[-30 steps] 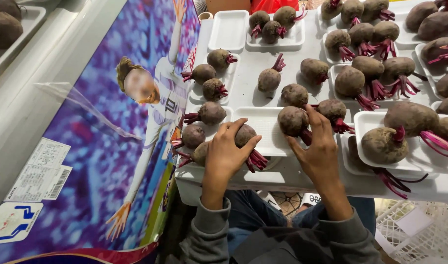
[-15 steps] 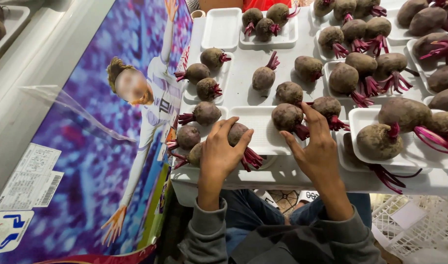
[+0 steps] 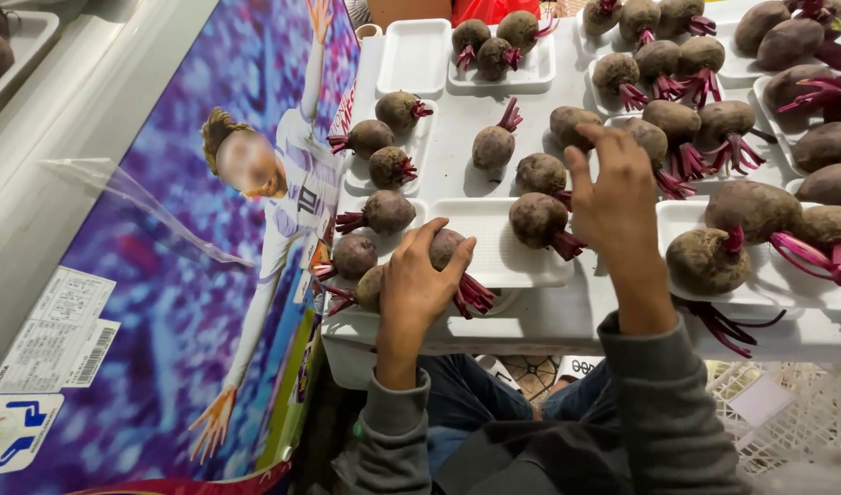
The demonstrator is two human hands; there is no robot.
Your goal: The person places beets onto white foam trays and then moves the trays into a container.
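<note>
Left hand [image 3: 419, 280]: fingers curled down over a beetroot [image 3: 446, 246] at the near edge of the white table [image 3: 457, 160]; closed on it, palm on top, thumb on the left side.
Held beetroot: brown, round, red stalk stubs [image 3: 475, 293] sticking out toward the near right; resting at the left end of the near foam tray [image 3: 494, 261].
Right hand [image 3: 616, 192]: raised above the table, fingers loosely spread and bent, holding nothing that can be seen; hanging over the gap between two trays, partly covering a beetroot behind it.
Nearest beetroot to right hand [image 3: 537, 220]: lying on the near foam tray just left of the hand, stalks pointing right; touching or not, cannot tell.
Loose beetroots, centre: one with stalk upright [image 3: 494, 147], one round [image 3: 541, 171], both bare on the table.
Left column: small trays with beetroots, among them one with long red stalks [image 3: 387, 212] and one at the table edge [image 3: 354, 255].
Empty tray [image 3: 414, 57]: white foam, far left of table.
Far tray [image 3: 498, 73]: three beetroots on it.
Right side: large beetroot [image 3: 707, 260] on a tray by the right wrist; more filled trays beyond.
Sleeves [image 3: 663, 403]: grey, both arms.
Left of table: glossy purple panel [image 3: 145, 275] printed with a figure in white, white stickers at its lower corner.
Lower right: white plastic crate [image 3: 787, 412], under the table edge.
</note>
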